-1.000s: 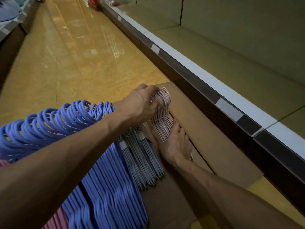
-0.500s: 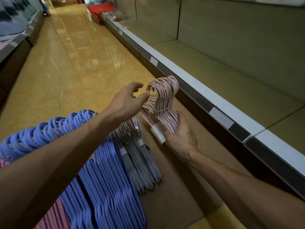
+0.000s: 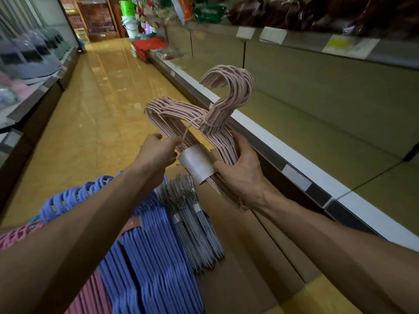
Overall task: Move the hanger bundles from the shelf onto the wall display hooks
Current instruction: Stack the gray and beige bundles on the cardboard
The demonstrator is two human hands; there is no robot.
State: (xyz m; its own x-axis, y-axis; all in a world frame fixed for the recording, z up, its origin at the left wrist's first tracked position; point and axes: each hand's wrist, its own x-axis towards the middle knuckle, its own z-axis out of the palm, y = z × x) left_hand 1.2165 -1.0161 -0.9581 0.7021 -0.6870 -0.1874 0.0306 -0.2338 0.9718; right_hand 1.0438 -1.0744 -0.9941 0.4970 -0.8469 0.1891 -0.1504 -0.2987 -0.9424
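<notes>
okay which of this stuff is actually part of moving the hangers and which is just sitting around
Job:
pink bundle, held by left hand and right hand
blue bundles
grey bundles

Lying about:
green bucket
red items
dark bags

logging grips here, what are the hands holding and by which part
Both hold the pink hanger bundle: right hand grips its right arm beside the paper band; left hand pinches its tie string.

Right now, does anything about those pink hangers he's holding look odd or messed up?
Nothing looks damaged. The pink hanger bundle stays tied at the neck and wrapped in a white paper band. The right hand grips it while the left hand pinches a loose string end; that dangling string is the only untidy bit.
</notes>
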